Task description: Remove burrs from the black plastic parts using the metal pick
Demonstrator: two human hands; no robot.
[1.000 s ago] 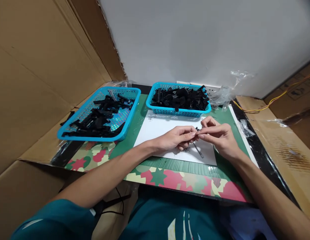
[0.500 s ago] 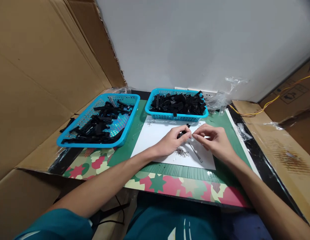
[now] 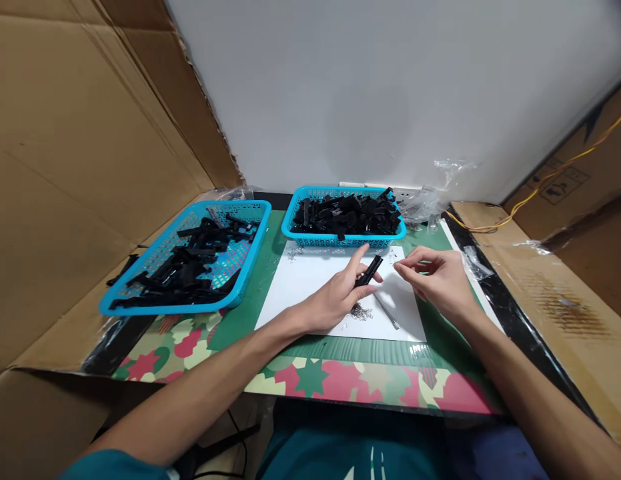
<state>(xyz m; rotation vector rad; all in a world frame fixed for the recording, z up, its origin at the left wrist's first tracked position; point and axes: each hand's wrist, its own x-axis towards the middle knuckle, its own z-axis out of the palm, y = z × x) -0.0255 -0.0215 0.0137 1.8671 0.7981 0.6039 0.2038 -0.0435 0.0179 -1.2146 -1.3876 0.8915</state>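
Observation:
A slim black plastic part is in my left hand, tilted up to the right, with the index finger raised away from it. To its right, my right hand hovers over the paper's edge with thumb and index finger pinched; anything between the tips is too small to make out. Beneath the hands lies a white sheet of paper. A small heap of tiny metal pieces rests on it below my left hand, beside a thin metal rod.
Blue baskets of black parts stand at the left and behind the paper. Crumpled clear plastic sits at the back right. Cardboard walls the left side, and a yellow cable runs along the right.
My hands have moved apart. The left fingers have spread and the black part now shows more fully, tilted upward. The whole view has shifted slightly.

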